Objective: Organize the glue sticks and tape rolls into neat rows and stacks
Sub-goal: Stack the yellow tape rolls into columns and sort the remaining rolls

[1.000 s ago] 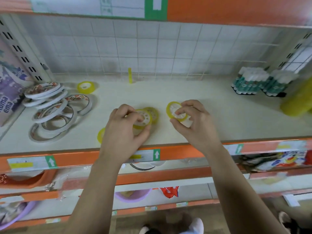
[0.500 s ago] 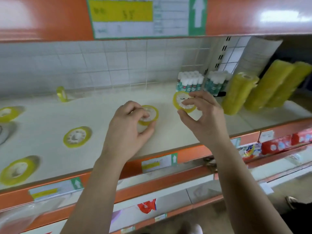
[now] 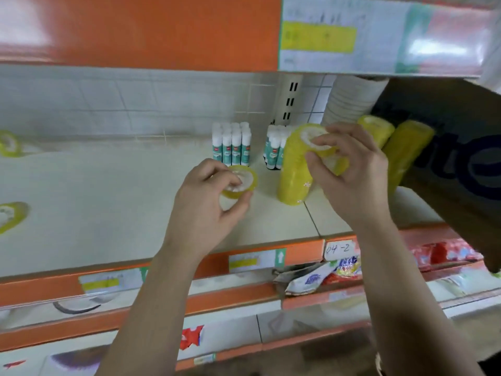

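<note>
Tape rolls were in both hands in the head view. The left hand (image 3: 206, 202) pinched the left roll (image 3: 241, 183) between fingers and thumb, low over the shelf (image 3: 108, 199), at 6 o'clock from the glue sticks (image 3: 231, 145). The right hand (image 3: 349, 172) pinched the right roll (image 3: 314, 139) at the top of the stack (image 3: 291, 183), which stood at 3 o'clock from the left roll. I could not tell if that roll touched the stack yet.

I think the step was to set the right roll on top. To do it well, the roll should lie flat, right over the one below. The fingers should let go softly, so the tall stack did not tip. The left roll could go on after that. Loose rolls (image 3: 10, 215) lay far off at 9 o'clock.

Half a second before, the right roll was in the air, short of the stack. Now it was at the top. The left roll had come close to the glue sticks.
</note>
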Available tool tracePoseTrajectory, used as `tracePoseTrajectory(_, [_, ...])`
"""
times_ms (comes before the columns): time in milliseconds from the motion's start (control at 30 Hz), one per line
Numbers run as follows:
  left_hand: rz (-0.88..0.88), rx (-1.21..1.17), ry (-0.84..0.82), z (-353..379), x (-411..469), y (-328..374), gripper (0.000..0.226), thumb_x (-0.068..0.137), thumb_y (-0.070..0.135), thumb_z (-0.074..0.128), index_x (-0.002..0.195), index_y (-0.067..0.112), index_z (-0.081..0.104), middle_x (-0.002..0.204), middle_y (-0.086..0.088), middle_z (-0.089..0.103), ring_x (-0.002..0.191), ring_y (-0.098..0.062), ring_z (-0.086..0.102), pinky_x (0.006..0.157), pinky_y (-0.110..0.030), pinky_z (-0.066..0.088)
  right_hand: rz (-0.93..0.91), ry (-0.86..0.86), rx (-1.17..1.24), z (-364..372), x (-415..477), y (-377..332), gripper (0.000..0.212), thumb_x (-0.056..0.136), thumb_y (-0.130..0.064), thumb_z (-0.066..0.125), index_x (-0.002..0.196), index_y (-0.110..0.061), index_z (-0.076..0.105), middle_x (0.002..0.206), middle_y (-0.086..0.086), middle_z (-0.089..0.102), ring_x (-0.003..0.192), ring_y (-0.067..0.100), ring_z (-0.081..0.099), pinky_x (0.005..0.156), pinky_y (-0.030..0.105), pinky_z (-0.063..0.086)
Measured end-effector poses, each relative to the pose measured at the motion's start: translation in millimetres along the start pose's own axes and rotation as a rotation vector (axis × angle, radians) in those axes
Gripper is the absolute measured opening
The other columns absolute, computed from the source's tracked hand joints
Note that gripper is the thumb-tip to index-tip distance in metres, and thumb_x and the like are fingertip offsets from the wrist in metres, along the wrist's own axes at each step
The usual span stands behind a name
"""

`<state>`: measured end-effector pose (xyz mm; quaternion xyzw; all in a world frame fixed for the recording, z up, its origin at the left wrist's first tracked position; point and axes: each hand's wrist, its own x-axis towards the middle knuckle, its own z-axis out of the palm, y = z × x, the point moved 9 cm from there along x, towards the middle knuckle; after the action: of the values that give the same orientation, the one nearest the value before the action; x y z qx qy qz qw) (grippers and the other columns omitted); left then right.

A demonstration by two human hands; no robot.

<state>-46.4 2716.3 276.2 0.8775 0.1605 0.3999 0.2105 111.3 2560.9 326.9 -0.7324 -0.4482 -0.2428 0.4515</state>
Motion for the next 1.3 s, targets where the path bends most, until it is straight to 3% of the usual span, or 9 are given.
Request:
tracePoseTrajectory(133, [-0.026, 0.009, 0.008, 16, 1, 13, 0.022, 0.081, 0.029, 0.071, 0.087, 0.008, 0.071, 0.094, -0.001, 0.059, 0.087, -0.020, 0.061, 0.078, -0.029, 0.047, -0.002, -0.043, 0.029, 2, 14, 25, 0.019, 0.085, -0.020, 0.071, 0.098, -0.006, 0.073, 0.112, 0.011, 0.062, 0.104, 0.008, 0.057, 0.091, 0.009, 0.038])
tracePoseTrajectory(267, [-0.033, 0.031, 0.007, 26, 4, 17, 0.028, 0.082, 0.034, 0.066, 0.087, 0.008, 0.071, 0.095, -0.001, 0.059, 0.087, -0.020, 0.062, 0.077, -0.029, 0.048, 0.011, -0.085, 0.084, 15, 21, 39, 0.021, 0.084, -0.020, 0.069, 0.100, -0.007, 0.073, 0.112, 0.010, 0.060, 0.106, 0.005, 0.055, 0.092, 0.008, 0.037])
tracePoseTrajectory(600, [-0.059, 0.069, 0.005, 37, 6, 11, 0.031, 0.081, 0.038, 0.063, 0.087, 0.008, 0.071, 0.095, -0.002, 0.059, 0.085, -0.020, 0.062, 0.077, -0.032, 0.049, 0.019, -0.156, 0.168, 32, 18, 52, 0.028, 0.082, -0.026, 0.074, 0.104, -0.009, 0.072, 0.117, 0.005, 0.058, 0.111, 0.013, 0.056, 0.091, 0.033, 0.050])
tracePoseTrajectory(1033, [-0.056, 0.094, -0.002, 45, 9, 7, 0.029, 0.081, 0.036, 0.065, 0.087, 0.008, 0.071, 0.096, -0.003, 0.059, 0.087, -0.020, 0.061, 0.077, -0.028, 0.047, 0.027, -0.093, 0.184, 30, 21, 51, 0.025, 0.081, -0.025, 0.075, 0.101, -0.010, 0.073, 0.115, 0.008, 0.060, 0.112, 0.009, 0.054, 0.095, 0.019, 0.044])
tracePoseTrajectory(1300, [-0.070, 0.088, -0.016, 47, 8, 3, 0.030, 0.082, 0.038, 0.063, 0.087, 0.009, 0.071, 0.096, -0.003, 0.060, 0.088, -0.020, 0.061, 0.078, -0.029, 0.047, 0.017, -0.109, 0.207, 34, 20, 52, 0.024, 0.080, -0.023, 0.075, 0.098, -0.007, 0.071, 0.113, 0.008, 0.059, 0.110, 0.006, 0.053, 0.091, 0.029, 0.049])
